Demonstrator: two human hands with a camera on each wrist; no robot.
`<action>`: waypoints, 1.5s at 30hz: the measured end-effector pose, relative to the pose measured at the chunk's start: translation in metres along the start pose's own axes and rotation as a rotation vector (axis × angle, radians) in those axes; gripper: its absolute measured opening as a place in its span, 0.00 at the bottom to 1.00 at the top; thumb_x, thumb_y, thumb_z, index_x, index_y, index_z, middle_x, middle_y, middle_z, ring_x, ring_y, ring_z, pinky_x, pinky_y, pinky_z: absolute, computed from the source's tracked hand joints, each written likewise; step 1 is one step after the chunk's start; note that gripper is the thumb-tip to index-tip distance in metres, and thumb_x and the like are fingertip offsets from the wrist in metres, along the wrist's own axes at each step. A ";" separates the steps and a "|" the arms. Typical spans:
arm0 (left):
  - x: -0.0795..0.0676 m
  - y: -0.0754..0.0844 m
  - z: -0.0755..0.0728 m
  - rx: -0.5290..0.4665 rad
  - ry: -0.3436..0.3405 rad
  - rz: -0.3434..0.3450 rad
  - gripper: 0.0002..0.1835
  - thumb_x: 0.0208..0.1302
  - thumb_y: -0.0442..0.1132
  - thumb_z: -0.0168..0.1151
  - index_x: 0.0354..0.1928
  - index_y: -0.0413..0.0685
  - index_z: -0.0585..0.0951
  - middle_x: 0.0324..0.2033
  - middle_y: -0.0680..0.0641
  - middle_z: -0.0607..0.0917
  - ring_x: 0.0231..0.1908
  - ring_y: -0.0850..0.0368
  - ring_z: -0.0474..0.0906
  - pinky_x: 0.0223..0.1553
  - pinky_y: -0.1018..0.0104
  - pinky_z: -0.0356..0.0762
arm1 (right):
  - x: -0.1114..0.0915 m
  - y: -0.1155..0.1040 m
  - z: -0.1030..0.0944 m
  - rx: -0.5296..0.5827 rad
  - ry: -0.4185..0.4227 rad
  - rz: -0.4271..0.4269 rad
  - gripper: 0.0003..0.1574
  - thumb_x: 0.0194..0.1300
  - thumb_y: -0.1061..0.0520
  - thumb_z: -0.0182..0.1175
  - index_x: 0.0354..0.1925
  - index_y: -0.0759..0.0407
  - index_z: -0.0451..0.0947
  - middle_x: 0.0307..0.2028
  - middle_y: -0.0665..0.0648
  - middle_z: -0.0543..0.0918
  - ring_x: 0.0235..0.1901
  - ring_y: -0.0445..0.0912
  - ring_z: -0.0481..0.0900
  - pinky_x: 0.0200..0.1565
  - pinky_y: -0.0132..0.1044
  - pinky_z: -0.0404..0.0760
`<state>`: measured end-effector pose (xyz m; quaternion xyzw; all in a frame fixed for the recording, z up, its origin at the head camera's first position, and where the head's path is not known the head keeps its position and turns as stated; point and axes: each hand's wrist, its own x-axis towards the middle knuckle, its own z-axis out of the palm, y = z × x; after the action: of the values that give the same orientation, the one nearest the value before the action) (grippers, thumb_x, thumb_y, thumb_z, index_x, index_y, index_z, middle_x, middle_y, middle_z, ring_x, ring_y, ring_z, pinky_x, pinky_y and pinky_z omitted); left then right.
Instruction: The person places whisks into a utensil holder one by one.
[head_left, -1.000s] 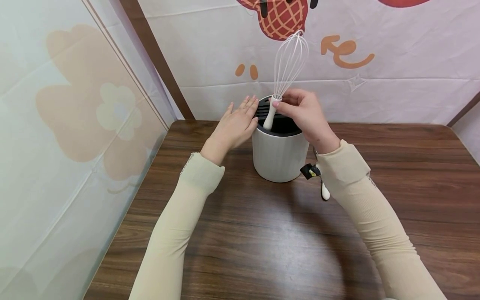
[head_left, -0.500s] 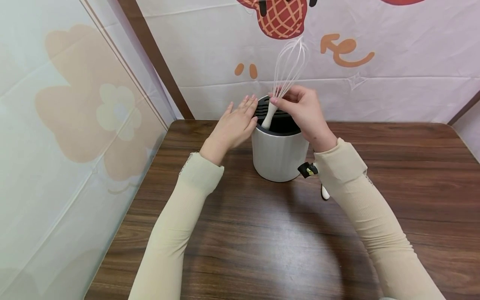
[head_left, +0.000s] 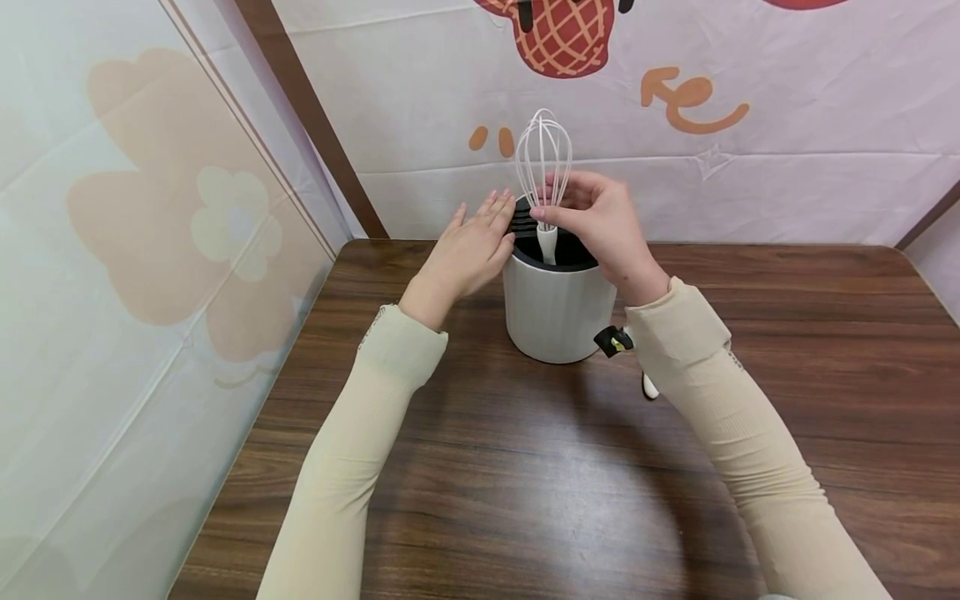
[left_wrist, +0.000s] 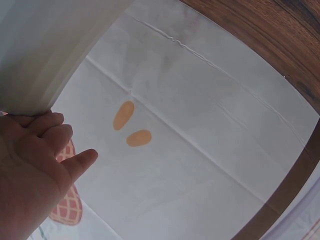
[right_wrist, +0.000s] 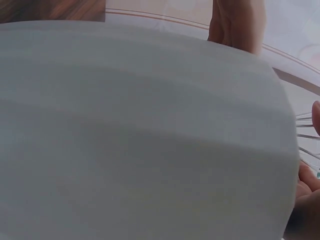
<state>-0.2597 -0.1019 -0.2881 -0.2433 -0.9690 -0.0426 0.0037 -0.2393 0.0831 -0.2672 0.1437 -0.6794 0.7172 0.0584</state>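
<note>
Right grip [head_left: 603, 225] pinches a whisk [head_left: 547, 243], left grip [head_left: 471, 250] rests straight-fingered against the white holder [head_left: 559, 317], black tag [head_left: 612, 341] too small to read.

head view downward, wrist views beside container [head_left: 558, 317]

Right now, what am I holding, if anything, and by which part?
The whisk, pinched in your right hand by its lower wires, just above the handle; your left hand touches the pot.
</note>
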 end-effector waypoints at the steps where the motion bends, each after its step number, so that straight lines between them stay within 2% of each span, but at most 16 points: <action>1: 0.000 0.000 0.000 0.000 0.001 0.000 0.30 0.75 0.50 0.28 0.74 0.46 0.47 0.73 0.51 0.45 0.72 0.60 0.34 0.69 0.53 0.31 | 0.000 0.000 0.001 -0.007 -0.002 -0.001 0.25 0.51 0.69 0.69 0.50 0.71 0.78 0.37 0.61 0.85 0.35 0.44 0.82 0.40 0.31 0.78; 14: 0.000 0.000 0.000 -0.012 -0.001 -0.003 0.30 0.75 0.51 0.26 0.74 0.48 0.44 0.73 0.52 0.44 0.72 0.59 0.34 0.69 0.54 0.29 | -0.002 -0.002 0.009 -0.048 -0.021 0.042 0.28 0.52 0.66 0.69 0.53 0.70 0.76 0.35 0.54 0.84 0.34 0.44 0.80 0.41 0.30 0.77; 25: -0.001 0.000 0.000 -0.021 0.003 -0.003 0.30 0.75 0.50 0.28 0.74 0.48 0.46 0.73 0.51 0.45 0.71 0.60 0.34 0.69 0.54 0.30 | -0.002 -0.003 0.009 -0.064 -0.012 0.036 0.29 0.52 0.64 0.70 0.53 0.67 0.76 0.40 0.57 0.84 0.37 0.45 0.80 0.44 0.32 0.76; 31: -0.001 0.000 0.000 -0.025 0.003 -0.004 0.30 0.75 0.50 0.28 0.74 0.48 0.46 0.73 0.51 0.45 0.71 0.60 0.34 0.69 0.55 0.29 | -0.002 -0.003 0.009 -0.062 -0.016 0.028 0.31 0.52 0.64 0.70 0.55 0.66 0.74 0.47 0.65 0.82 0.42 0.46 0.79 0.47 0.32 0.76; 38: -0.001 0.000 0.000 -0.023 0.007 0.000 0.30 0.75 0.50 0.28 0.75 0.49 0.45 0.73 0.51 0.44 0.71 0.60 0.34 0.69 0.54 0.30 | -0.004 -0.008 0.007 -0.081 -0.004 0.037 0.37 0.53 0.61 0.70 0.61 0.65 0.70 0.52 0.60 0.79 0.49 0.47 0.76 0.54 0.33 0.72; 45: -0.001 0.001 0.000 -0.017 0.009 0.000 0.30 0.75 0.49 0.30 0.74 0.46 0.46 0.73 0.50 0.46 0.72 0.59 0.35 0.69 0.53 0.31 | -0.008 -0.012 0.000 -0.089 0.011 0.043 0.34 0.56 0.60 0.68 0.61 0.65 0.71 0.52 0.61 0.79 0.49 0.48 0.75 0.54 0.35 0.72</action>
<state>-0.2587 -0.1017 -0.2880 -0.2430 -0.9686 -0.0519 0.0061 -0.2284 0.0845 -0.2581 0.1225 -0.7132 0.6882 0.0528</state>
